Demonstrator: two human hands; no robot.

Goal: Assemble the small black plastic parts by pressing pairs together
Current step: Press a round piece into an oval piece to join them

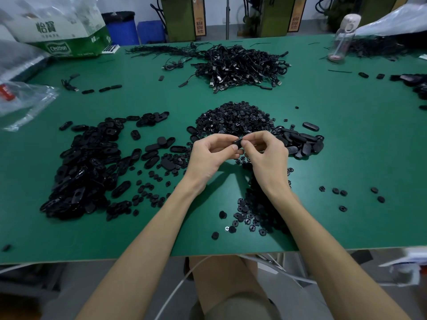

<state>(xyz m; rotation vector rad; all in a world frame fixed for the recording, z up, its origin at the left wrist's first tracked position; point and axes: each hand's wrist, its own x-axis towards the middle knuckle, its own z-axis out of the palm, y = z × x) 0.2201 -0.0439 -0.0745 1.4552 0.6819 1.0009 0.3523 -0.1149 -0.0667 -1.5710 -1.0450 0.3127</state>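
Note:
Above the middle of the green table (335, 139) my left hand (211, 155) and my right hand (265, 153) meet. Both pinch one small black plastic part (238, 142) between fingers and thumbs; most of it is hidden by the fingertips. A heap of small round black parts (233, 118) lies just behind the hands. A large pile of oval black parts (87, 167) spreads to the left. A smaller pile of oval black pieces (300, 142) sits right of my right hand. Loose round parts (249, 218) are scattered under my right forearm.
A tangle of black cables (240, 65) lies at the table's far middle. A green and white carton (67, 31) stands far left, a crumpled plastic bag (20, 100) beside it. A clear water bottle (342, 38) stands far right near another plastic bag (397, 19).

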